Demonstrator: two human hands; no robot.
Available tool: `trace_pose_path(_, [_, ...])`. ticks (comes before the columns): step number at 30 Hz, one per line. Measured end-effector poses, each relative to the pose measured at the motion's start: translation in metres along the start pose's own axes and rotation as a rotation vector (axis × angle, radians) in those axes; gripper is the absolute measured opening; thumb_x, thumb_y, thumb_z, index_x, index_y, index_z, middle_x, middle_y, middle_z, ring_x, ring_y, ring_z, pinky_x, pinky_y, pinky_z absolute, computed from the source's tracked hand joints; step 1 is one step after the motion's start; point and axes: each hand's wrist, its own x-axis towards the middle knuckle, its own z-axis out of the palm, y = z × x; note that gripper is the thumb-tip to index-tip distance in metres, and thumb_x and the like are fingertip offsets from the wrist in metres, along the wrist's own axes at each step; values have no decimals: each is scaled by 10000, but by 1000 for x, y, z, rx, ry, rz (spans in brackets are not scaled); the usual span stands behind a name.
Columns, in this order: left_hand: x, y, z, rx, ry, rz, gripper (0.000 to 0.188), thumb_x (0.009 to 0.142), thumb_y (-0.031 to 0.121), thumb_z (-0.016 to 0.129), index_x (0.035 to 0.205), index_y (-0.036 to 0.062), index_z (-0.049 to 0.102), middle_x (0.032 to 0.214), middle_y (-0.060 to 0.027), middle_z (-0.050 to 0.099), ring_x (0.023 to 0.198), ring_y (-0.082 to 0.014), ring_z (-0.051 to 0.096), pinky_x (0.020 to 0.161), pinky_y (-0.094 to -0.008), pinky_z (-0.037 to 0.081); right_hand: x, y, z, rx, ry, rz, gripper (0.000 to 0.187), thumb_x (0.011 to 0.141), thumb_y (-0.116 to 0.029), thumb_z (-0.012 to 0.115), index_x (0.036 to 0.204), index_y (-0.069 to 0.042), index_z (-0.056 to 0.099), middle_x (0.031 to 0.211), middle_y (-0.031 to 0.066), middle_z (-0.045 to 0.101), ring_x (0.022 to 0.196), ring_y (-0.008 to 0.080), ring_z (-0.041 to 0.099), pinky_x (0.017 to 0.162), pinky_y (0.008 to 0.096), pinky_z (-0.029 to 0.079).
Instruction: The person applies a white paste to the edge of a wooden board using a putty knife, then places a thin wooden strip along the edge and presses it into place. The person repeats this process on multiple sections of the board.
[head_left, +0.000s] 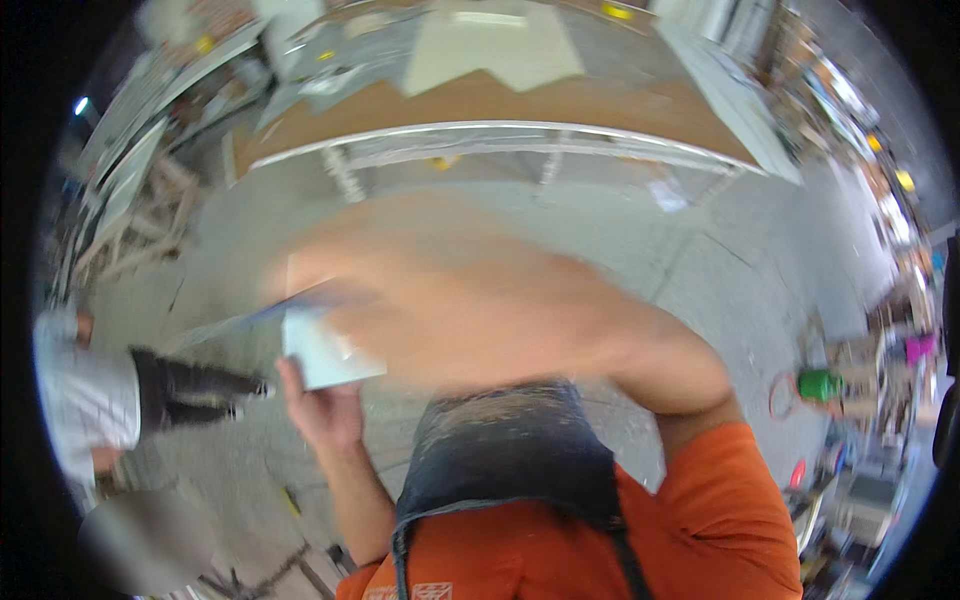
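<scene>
My left hand [328,412] is closed around a pale, light-blue piece with straight edges and a flat face [325,362], held up in front of me at left of centre. My right arm crosses above it, and my right hand [390,275] is heavily smeared by motion. Between its blurred thumb and fingers runs a thin bluish thing [320,297], whose see-through-looking streak stretches to the left; its kind cannot be made out. The right hand and wrist hide part of the pale piece's upper right side.
Ahead stands a large table [500,128] bearing brown sheeting with a zigzag edge and a cream panel [495,50]. A person [95,395] in a light top and dark trousers is at left. Wooden frames [150,215] stand at far left. Cluttered shelves and a green container [820,385] line the right.
</scene>
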Motion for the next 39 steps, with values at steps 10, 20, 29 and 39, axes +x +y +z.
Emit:
trace_pose_path(10, [41,-28,39,-56,-207,-129,599,1063,427,432,1474,-6,394,1494,-195,472,1356,-369,489,1083,-581,440,-132,25,-51,-172,98,560,301,813,-23,727,1108,-84,713,868,83,623,778,224,594,700,334,471])
trace_pose_path(20, [96,-116,130,107,-204,-247,611,1057,430,457,1461,-25,408,1486,-163,491,1352,-314,498,1122,-493,413,-160,75,-131,-201,168,624,354,781,10,752,1119,-90,721,837,63,582,747,210,576,648,322,447])
trace_pose_path(29, [142,-202,210,207,-274,-297,594,1047,441,479,1449,5,444,1464,-145,519,1344,-301,509,1112,-480,423,-179,135,-215,-261,246,628,311,774,10,753,1068,-92,747,830,62,578,721,205,577,625,319,451])
trace_pose_path(39, [214,-290,297,303,-249,-260,576,1039,443,500,1439,30,467,1458,-125,526,1329,-288,520,1101,-477,443,-237,220,-322,142,737,940,223,865,-65,706,1086,-48,734,886,42,660,647,162,612,551,303,477])
